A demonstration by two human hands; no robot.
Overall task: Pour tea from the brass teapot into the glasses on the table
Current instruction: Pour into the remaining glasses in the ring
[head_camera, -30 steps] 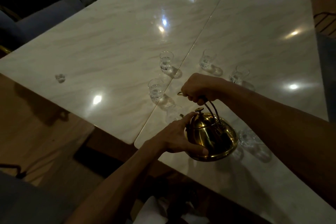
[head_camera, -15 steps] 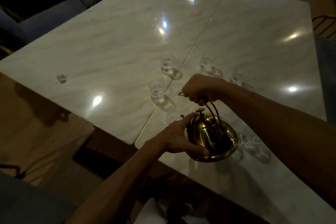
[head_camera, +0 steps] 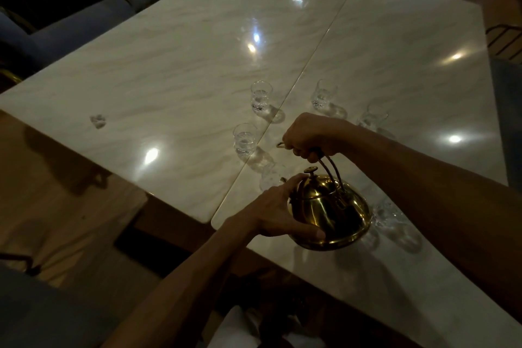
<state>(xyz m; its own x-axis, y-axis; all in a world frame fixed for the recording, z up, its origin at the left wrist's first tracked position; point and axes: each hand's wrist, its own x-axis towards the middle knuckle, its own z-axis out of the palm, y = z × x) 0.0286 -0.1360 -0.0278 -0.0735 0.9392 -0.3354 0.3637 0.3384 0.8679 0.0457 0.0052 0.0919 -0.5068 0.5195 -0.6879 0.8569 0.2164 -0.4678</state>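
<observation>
The brass teapot [head_camera: 330, 212] hangs tilted over the near part of the marble table [head_camera: 175, 70]. My right hand [head_camera: 309, 138] grips its looped handle from above. My left hand [head_camera: 275, 210] cups the pot's left side, fingers by the lid knob. Its spout points left toward a small clear glass [head_camera: 271, 176] just beyond my left hand, partly hidden. Several more small glasses stand in a loose ring: one [head_camera: 245, 139] left of the seam, one [head_camera: 261, 95] farther back, one [head_camera: 324, 93] at the back right, one [head_camera: 371, 118] behind my right forearm, one [head_camera: 389, 213] right of the pot.
Two marble tabletops meet at a seam [head_camera: 305, 70] running away from me. A small crumpled clear scrap [head_camera: 98, 120] lies at the left. Grey cushioned seats [head_camera: 84, 25] line the far left side. The floor [head_camera: 56, 206] shows below the table's near left edge.
Hands and teapot hold nearly the same pose; the pot has tipped very slightly more toward the near glass. The view has shifted a little.
</observation>
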